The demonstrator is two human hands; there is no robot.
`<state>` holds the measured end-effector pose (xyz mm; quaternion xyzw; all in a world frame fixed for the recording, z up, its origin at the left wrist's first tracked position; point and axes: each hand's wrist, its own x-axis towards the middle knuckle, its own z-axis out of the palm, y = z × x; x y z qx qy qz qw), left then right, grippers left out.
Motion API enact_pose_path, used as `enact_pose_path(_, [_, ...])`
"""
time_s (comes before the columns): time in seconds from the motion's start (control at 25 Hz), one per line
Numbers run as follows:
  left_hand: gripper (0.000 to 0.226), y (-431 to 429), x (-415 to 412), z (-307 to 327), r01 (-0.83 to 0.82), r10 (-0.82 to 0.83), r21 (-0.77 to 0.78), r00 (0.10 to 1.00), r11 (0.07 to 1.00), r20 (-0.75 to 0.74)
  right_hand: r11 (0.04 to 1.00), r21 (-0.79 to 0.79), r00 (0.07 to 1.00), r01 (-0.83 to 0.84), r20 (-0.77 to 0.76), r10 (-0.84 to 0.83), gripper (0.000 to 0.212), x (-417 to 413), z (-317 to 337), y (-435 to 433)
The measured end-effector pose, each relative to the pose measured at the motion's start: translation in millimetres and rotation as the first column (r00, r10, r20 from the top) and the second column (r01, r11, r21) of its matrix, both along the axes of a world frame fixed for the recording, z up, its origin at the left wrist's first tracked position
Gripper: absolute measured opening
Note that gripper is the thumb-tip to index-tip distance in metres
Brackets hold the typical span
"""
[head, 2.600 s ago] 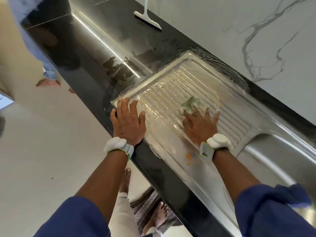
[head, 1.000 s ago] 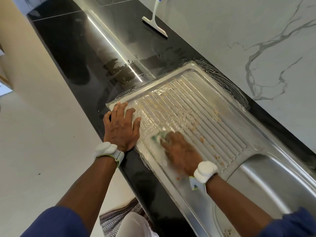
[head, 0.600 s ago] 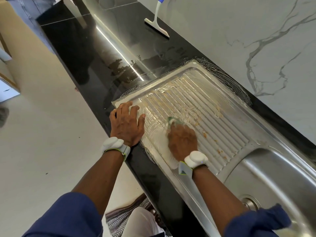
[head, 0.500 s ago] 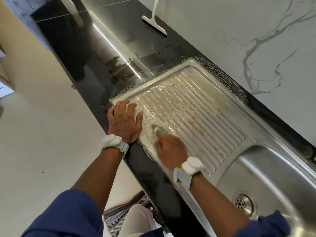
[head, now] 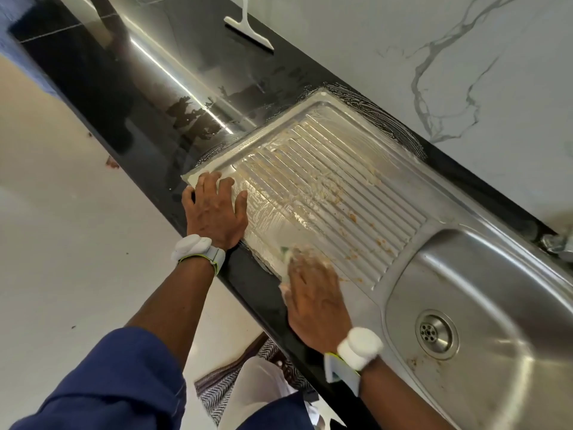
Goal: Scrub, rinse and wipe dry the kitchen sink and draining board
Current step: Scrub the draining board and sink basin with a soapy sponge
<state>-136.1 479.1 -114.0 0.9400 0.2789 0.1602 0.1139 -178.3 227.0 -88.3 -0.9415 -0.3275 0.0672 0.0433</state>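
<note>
At the near rim of the draining board (head: 325,187), right hand (head: 316,293) pressed flat, fingers curled over a green-and-pale sponge (head: 286,254) that peeps out at the fingertips; closed on it, soapy and blurred. Just left of that, at the board's near-left corner, left hand (head: 215,212) spread wide and empty, palm down, half on the steel rim and half on the black surface (head: 130,97), bracing. White bands on both wrists.

Ahead of the right hand: the ribbed field of the board, long axis running from the near-left corner away to the far right toward the bowl, ribs lying across that line. Foam streaks over the left part; orange-brown specks scattered on the ribs right of the sponge and toward the sink bowl (head: 483,321). Right of the board and lower, the bowl itself, drain (head: 435,333) in view, brown spots beside it. Right hand nearer both the specks and the bowl, so likely next sweep up and right along the board, judged from the dirt left there.

Beyond the board's far-left corner, a white squeegee (head: 248,31) lying on the surface against the marbled wall (head: 434,57).

No brand, label or readable writing anywhere
</note>
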Motion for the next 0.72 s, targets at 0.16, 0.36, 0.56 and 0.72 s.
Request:
enact_pose_path(0.16, [0.043, 1, -1, -3, -0.009, 0.01, -0.013, 0.999, 1.0, 0.031, 0.979, -0.035, 0.979, -0.201, -0.055, 0.198, 0.065, 6, 1, -22])
enact_pose_path(0.36, [0.041, -2, 0, -2, 0.018, -0.018, 0.014, 1.0, 1.0, -0.001, 0.973, -0.227, 0.999, 0.033, 0.044, -0.023, 0.072, 73, -3, -89])
enact_pose_path(0.56, [0.036, 0, 0, -2, 0.062, -0.062, 0.006, 0.998, 0.998, -0.003, 0.985, -0.154, 0.991, -0.079, 0.091, 0.094, 0.061, 71, -13, 3])
enact_pose_path(0.72, [0.036, 0, -1, -3, 0.051, -0.051, -0.002, 0.999, 0.999, 0.018, 0.99, -0.142, 0.976, 0.013, 0.215, 0.018, 0.053, 50, -2, -36])
